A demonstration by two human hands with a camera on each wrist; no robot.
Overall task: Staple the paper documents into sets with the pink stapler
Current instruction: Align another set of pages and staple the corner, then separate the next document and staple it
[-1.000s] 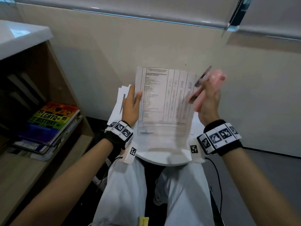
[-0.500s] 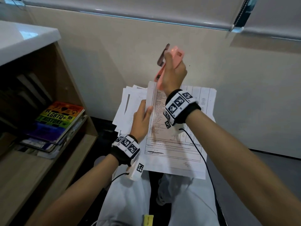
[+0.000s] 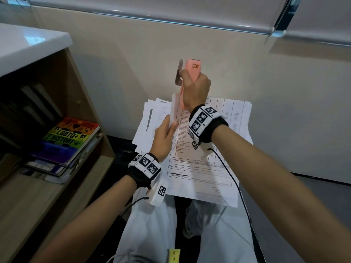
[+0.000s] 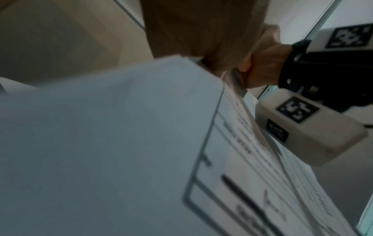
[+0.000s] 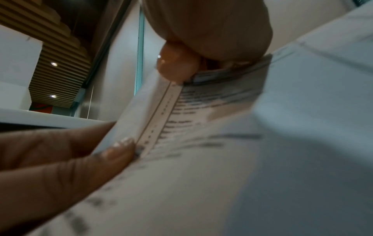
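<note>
The right hand (image 3: 195,88) gripped the pink stapler (image 3: 190,73), fingers curled round it, its nose down at the upper left corner of the paper documents (image 3: 205,179) lying on the person's lap. The left hand (image 3: 163,137) pinched the raised left edge of those sheets between thumb and fingers. More loose sheets (image 3: 150,118) lay under them at the left. Whether the stapler had bitten the corner was probably hidden. Books (image 3: 68,139) lay on a wooden shelf (image 3: 24,196).

right hand (image 3: 196,88): wrapped round pink stapler (image 3: 190,73), held upright at top-left corner of printed sheets (image 3: 201,168) | left hand (image 3: 164,137): pinches the sheets' left edge | loose paper pile (image 3: 150,120) underneath, on lap | shelf (image 3: 57,186) at left: rainbow LGBTQ+ History book (image 3: 68,139)
</note>
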